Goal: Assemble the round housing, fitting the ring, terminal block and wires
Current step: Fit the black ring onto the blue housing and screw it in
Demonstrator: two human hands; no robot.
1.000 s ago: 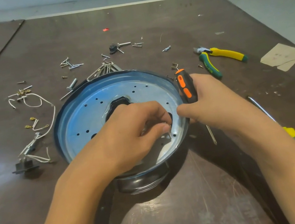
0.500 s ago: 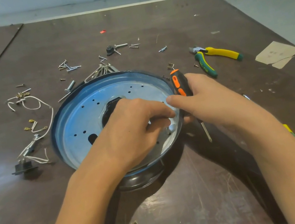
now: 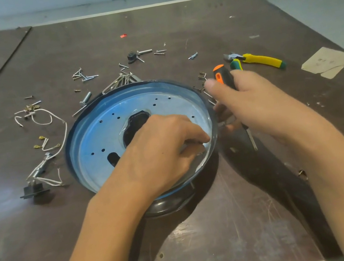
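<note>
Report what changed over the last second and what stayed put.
The right hand drew back rightward, from meeting the fingers of the left hand at the rim to outside the housing. It still grips the screwdriver. The left hand stays inside the housing, fingertips at its right inner wall. Pliers and loose screws lie as before.

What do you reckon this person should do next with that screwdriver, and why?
Probably swing the screwdriver tip over the rim to where the left hand has its fingers curled. The right hand grips the screwdriver just outside the housing at its right rim, shaft pointing down. The left hand sits inside by that same rim; what it holds is hidden.
</note>
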